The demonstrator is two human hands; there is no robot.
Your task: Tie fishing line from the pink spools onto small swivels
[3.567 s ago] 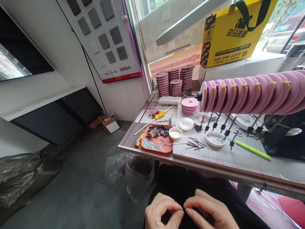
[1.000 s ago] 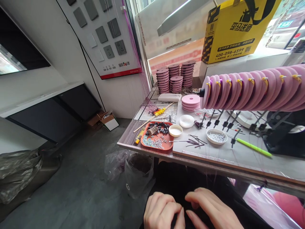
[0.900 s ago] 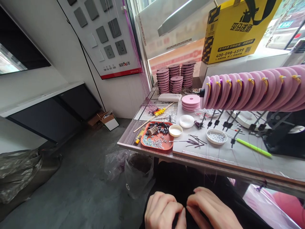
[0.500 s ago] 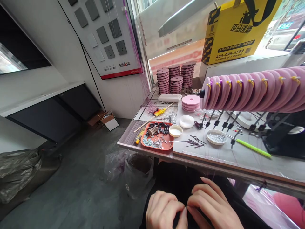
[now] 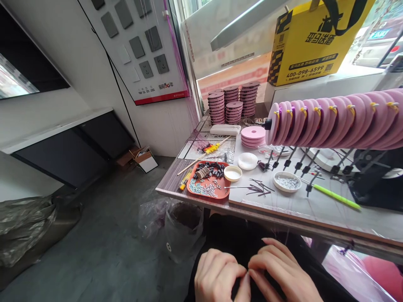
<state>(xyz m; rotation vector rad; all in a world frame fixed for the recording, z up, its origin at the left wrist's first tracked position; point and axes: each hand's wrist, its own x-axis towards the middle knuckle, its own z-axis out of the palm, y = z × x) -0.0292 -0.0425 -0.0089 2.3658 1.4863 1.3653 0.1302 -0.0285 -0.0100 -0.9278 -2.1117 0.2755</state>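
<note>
Over my dark-clothed lap, my left hand [image 5: 220, 274] is closed, its thumb and forefinger pinched together. My right hand [image 5: 280, 268] pinches right beside it, so the fingertips of both hands meet. Whatever lies between the fingertips is too small to make out. On the table in front of them is an orange-red tray [image 5: 192, 193] with small metal beads, pale green pieces and black parts. Thin dark sticks [image 5: 260, 187] lie to its right, beside a white dish [image 5: 281, 187] of small clear pieces.
A row of pink foam spools [image 5: 330, 119] on a rod overhangs the table's right side, with black-stoppered threads hanging down. More spools [image 5: 215, 110] are stacked at the back. A bright green pen-like tool [image 5: 338, 198] lies at right. A bag-lined bin [image 5: 184, 235] stands below the table edge.
Both hands keep their fingertips together and have shifted very slightly to the right and down. The right forefinger has lowered a little. The table's things stay in place.
</note>
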